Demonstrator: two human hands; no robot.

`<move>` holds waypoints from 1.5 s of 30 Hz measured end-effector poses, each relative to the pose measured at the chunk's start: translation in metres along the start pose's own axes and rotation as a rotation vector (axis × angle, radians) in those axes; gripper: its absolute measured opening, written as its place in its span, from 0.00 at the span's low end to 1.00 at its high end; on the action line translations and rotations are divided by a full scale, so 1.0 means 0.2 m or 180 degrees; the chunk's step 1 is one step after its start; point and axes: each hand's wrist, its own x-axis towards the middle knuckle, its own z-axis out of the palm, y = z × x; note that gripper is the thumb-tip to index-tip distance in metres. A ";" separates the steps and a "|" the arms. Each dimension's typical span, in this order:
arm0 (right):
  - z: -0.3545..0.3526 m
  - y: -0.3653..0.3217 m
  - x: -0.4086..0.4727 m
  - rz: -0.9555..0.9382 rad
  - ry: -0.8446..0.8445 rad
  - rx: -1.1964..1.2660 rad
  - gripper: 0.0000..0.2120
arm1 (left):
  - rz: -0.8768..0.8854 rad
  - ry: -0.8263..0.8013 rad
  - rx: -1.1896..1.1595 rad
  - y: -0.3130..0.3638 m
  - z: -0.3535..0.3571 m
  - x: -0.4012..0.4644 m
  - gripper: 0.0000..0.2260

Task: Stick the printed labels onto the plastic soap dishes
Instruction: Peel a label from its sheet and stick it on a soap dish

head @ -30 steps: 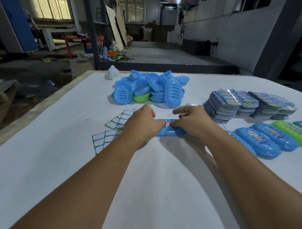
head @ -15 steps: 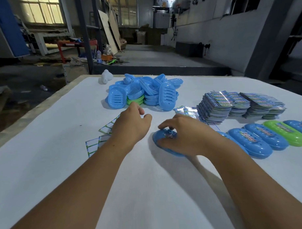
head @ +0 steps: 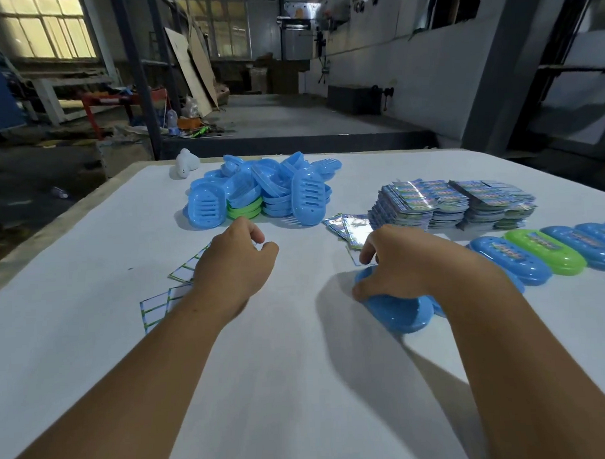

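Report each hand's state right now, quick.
Left hand: loosely curled, holding nothing, open.
Right hand: gripping the blue oval plastic soap dish.

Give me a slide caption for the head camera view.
Right hand grips a blue plastic soap dish beside a row of labelled dishes; left hand holds nothing.

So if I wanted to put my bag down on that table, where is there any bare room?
The near part of the table, between the two forearms, is bare, as is the left strip beside the backing sheets. Farther back it is crowded: the soap dish pile, the label stacks, and the labelled dishes lined along the right.
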 end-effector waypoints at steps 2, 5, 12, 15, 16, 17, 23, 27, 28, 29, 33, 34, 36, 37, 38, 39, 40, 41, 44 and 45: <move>-0.01 0.02 0.01 -0.0029 0.0004 -0.0004 0.20 | -0.0010 -0.0023 -0.0006 0.00 0.00 0.00 0.06; -0.01 0.06 0.03 -0.0023 0.0058 -0.0079 0.20 | -0.0025 -0.0045 0.0005 0.00 -0.01 -0.01 0.06; 0.03 0.09 0.08 -0.0127 0.0136 0.0059 0.20 | -0.0033 -0.0062 0.0112 -0.01 -0.01 0.00 0.06; 0.06 0.06 0.10 -0.0172 0.0252 0.0223 0.18 | -0.0012 -0.0052 0.0159 -0.02 -0.01 0.00 0.05; 0.07 0.05 0.11 -0.0239 0.0290 0.0307 0.17 | -0.0004 -0.0030 0.0198 -0.02 -0.02 0.00 0.05; 0.08 0.03 0.12 -0.0324 0.0319 0.0389 0.16 | 0.0007 0.0008 0.0253 -0.03 -0.02 0.01 0.04; 0.20 -0.13 0.13 -0.0833 0.0509 0.0647 0.13 | 0.0070 0.0380 0.0497 -0.10 -0.06 0.06 0.04; 0.24 -0.19 0.13 -0.1011 0.0648 0.0751 0.11 | 0.0257 0.0736 0.1146 -0.18 -0.10 0.17 0.13; 0.24 -0.19 0.14 -0.1029 0.0666 0.0798 0.11 | 0.0305 0.0732 0.1297 -0.19 -0.11 0.21 0.14; 0.25 -0.19 0.14 -0.1044 0.0679 0.0840 0.11 | 0.0350 0.0667 0.1407 -0.21 -0.11 0.24 0.16; 0.26 -0.18 0.17 -0.1090 0.0699 0.0875 0.11 | 0.0249 0.0219 0.1399 -0.28 -0.09 0.30 0.19; 0.26 -0.17 0.17 -0.1088 0.0700 0.0878 0.11 | 0.0155 0.0142 0.1291 -0.29 -0.08 0.29 0.19; 0.27 -0.17 0.18 -0.1073 0.0700 0.0915 0.11 | 0.0053 0.0144 0.1124 -0.32 -0.07 0.29 0.19; 0.27 -0.16 0.19 -0.1069 0.0704 0.0938 0.11 | 0.0036 0.0208 0.1074 -0.32 -0.06 0.29 0.19; 0.27 -0.16 0.19 -0.1064 0.0711 0.0957 0.11 | 0.0021 0.0289 0.1030 -0.32 -0.06 0.29 0.19; 0.27 -0.16 0.19 -0.1058 0.0713 0.0974 0.11 | -0.0003 0.0363 0.0990 -0.32 -0.07 0.29 0.18; 0.28 -0.16 0.19 -0.1055 0.0713 0.0991 0.11 | -0.0036 0.0419 0.0953 -0.33 -0.07 0.29 0.17; 0.28 -0.16 0.20 -0.1056 0.0711 0.1005 0.10 | -0.0064 0.0471 0.0916 -0.33 -0.07 0.29 0.15; 0.28 -0.15 0.20 -0.1026 0.0709 0.1033 0.10 | -0.0067 0.0702 0.0690 -0.33 -0.09 0.28 0.10; 0.28 -0.15 0.21 -0.1000 0.0704 0.1045 0.10 | -0.0056 0.0806 0.0606 -0.33 -0.10 0.27 0.10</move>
